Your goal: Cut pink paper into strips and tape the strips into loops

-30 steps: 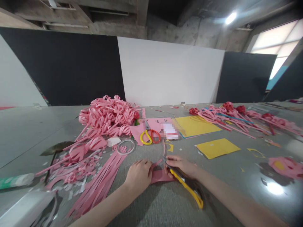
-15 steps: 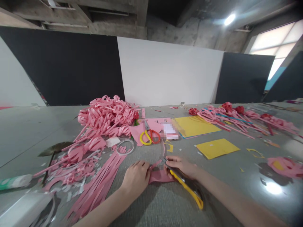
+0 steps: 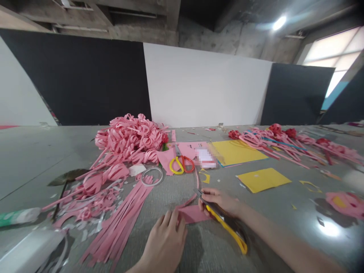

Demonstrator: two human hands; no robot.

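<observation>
My right hand (image 3: 217, 201) grips a utility knife (image 3: 227, 227) with a yellow and dark handle. It is held close to its metal tip (image 3: 198, 192), which points away to the left over the pink paper. A small piece of pink paper (image 3: 196, 214) lies on the floor between my hands, its right end beneath my right hand. Along its far edge a narrow pink strip (image 3: 189, 201) curls up from the sheet. My left hand (image 3: 167, 237) has bent fingers closed at the left end of this paper; the fingertips are partly hidden.
Scissors (image 3: 182, 165) with yellow and red handles lie ahead on pink paper, beside a phone (image 3: 206, 157). A tape roll (image 3: 152, 177), cut pink strips (image 3: 122, 223) and a curled-ribbon heap (image 3: 131, 136) are left. Yellow sheets (image 3: 263, 180) and paper flowers (image 3: 275, 131) lie right.
My left hand has drawn back toward me, and the narrow strip now stands out more from the paper. My right hand stays nearly in place with the knife.
</observation>
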